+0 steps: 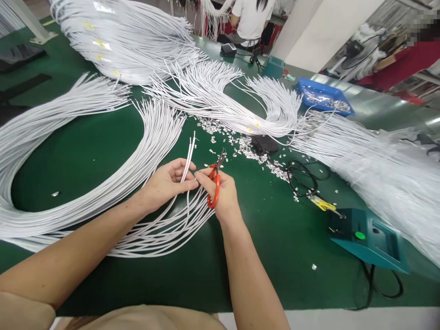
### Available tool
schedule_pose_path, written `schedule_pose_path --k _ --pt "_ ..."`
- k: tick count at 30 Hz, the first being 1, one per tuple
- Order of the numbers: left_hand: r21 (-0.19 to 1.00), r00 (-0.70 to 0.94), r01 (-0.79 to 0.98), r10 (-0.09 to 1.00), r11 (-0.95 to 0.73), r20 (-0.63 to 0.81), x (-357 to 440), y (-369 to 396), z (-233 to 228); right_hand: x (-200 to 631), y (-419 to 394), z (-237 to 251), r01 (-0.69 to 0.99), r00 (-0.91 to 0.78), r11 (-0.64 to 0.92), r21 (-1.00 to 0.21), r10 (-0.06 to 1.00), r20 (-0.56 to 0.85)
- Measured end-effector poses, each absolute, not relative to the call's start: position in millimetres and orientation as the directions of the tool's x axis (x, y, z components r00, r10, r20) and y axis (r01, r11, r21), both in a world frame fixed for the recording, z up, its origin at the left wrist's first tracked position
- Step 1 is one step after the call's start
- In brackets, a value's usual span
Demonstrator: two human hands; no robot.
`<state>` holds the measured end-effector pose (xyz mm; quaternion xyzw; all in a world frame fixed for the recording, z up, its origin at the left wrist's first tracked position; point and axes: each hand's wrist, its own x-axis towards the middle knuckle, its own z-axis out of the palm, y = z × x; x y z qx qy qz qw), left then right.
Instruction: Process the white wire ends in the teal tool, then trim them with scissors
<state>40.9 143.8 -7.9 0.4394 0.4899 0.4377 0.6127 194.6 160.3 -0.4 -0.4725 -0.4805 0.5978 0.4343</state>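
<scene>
Pinching two thin white insulated wires [190, 156] between thumb and fingers, left hand [168, 182] holds them upright; their long axis tilts up and slightly right, cut ends above the grip. Just right, fingertips touching, right hand [222, 192] is closed around one pair of orange-handled scissors [215, 183], blades pointing up and away. One teal box-shaped bench tool [369, 238] sits farther right.
</scene>
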Motion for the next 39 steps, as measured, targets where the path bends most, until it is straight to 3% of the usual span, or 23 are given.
schedule_pose_path --k 2,7,9,12,15,20,26,29,33,36,39 --pt "0.963 0.139 -0.113 0.964 0.243 -0.227 41 144 -7 195 161 -2 -0.084 -0.104 -0.143 -0.986 0.985 -0.134" --pt "0.967 0.078 -0.029 0.965 0.253 -0.250 41 143 -6 202 165 -1 -0.066 0.369 0.019 -0.998 0.929 -0.007" --pt "0.969 0.101 -0.022 0.965 0.247 -0.244 41 143 -5 205 165 3 -0.020 0.400 0.071 -0.997 0.915 0.057" --pt "0.961 0.210 -0.059 0.944 0.270 -0.253 43 142 -3 207 164 7 -0.057 0.264 0.055 -0.997 0.964 0.038" --pt "0.950 0.354 -0.053 0.895 0.308 -0.271 43 141 -3 208 165 4 -0.240 0.032 -0.053 -0.969 0.998 -0.063" --pt "0.909 0.490 -0.107 0.817 0.403 -0.305 42 139 -4 211 169 -2 -0.432 -0.267 -0.276 -0.859 0.949 -0.170" --pt "0.842 0.462 -0.248 0.823 0.478 -0.331 43 140 4 200 164 -2 -0.391 -0.330 -0.316 -0.865 0.925 -0.189" --pt "0.855 0.374 -0.307 0.879 0.419 -0.296 44 142 2 192 160 -4 -0.359 -0.388 -0.372 -0.856 0.894 -0.226" --pt "0.902 0.265 -0.268 0.927 0.337 -0.267 43 145 -5 192 160 -5 -0.204 -0.255 -0.244 -0.948 0.948 -0.189" --pt "0.934 0.193 -0.207 0.948 0.292 -0.254 40 147 -6 200 163 -6 0.132 -0.128 -0.095 -0.987 0.985 -0.112" --pt "0.958 0.156 -0.145 0.962 0.248 -0.226 38 147 -4 206 165 -8 0.488 -0.153 0.020 -0.872 0.986 -0.063"
